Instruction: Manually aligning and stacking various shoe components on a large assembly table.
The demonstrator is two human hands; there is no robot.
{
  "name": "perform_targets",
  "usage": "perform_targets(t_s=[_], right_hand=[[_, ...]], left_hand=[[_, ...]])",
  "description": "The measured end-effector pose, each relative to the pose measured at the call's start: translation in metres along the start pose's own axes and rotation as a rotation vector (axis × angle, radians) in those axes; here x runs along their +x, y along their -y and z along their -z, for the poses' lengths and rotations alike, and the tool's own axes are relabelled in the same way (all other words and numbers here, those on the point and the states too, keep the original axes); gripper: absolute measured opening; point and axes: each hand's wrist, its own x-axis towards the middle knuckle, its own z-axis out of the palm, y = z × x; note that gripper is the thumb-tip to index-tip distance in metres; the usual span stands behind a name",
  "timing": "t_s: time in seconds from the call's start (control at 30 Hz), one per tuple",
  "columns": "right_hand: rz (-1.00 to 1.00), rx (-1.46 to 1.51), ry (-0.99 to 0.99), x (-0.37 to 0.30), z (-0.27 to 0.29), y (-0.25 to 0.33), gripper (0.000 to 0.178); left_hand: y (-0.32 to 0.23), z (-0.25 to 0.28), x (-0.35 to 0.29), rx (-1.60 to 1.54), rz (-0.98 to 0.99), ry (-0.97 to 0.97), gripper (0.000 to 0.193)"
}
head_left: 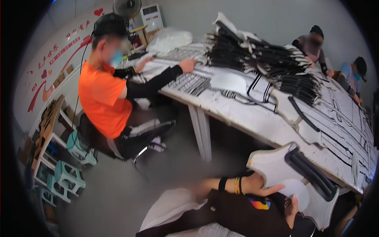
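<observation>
A pale, wavy-edged flat panel (270, 161) with a thick black padded strip (310, 172) along one side is tilted over my lap. Its upper part leans near the table edge. My left hand (256, 185), with a black band and gold-coloured bracelets at the wrist, grips the panel's near edge, one finger stretched over it toward a round whitish disc (299, 194). My right hand (292, 207) pinches the near rim of that disc, which lies over the panel. Part of the right hand's fingers is hidden.
A long white table (252, 126) carries a tall heap of black padded pieces (252, 59), loose panels and black strips. At the left a co-worker in an orange shirt (103, 96) sits at it; two more people work at the far right. Green stools (69, 177) stand by shelves.
</observation>
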Motion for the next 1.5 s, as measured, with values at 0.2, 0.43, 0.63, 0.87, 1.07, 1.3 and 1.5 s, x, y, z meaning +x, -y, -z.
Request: perform_targets(t_s=[0.2,0.43,0.63,0.87,1.07,1.3,1.5], right_hand=[[-0.099,0.033,0.073,-0.002,0.016,0.002,0.043],[-0.009,0.101,-0.007,-0.011,-0.025,0.017,0.036],[0.057,-0.048,-0.124,0.001,-0.056,0.059,0.025],[0.169,0.101,-0.164,0.008,-0.051,0.071,0.03],[0.188,0.19,-0.1,0.01,-0.055,0.066,0.03],[0.142,0.053,0.029,0.007,-0.065,0.065,0.035],[-0.091,-0.059,0.313,0.003,-0.084,0.063,0.039]], left_hand=[[-0.01,-0.004,-0.001,0.018,-0.118,-0.145,0.04],[0.005,0.001,-0.015,0.296,-0.139,-0.078,0.037],[0.002,-0.003,-0.003,-0.317,0.381,-0.34,0.027],[0.012,0.011,-0.007,-0.496,0.59,-0.385,0.021],[0.016,0.011,-0.011,-0.682,0.381,-0.138,0.031],[0.008,0.007,0.003,-0.729,0.721,0.067,0.038],[0.001,0.005,0.001,-0.77,0.706,0.182,0.039]])
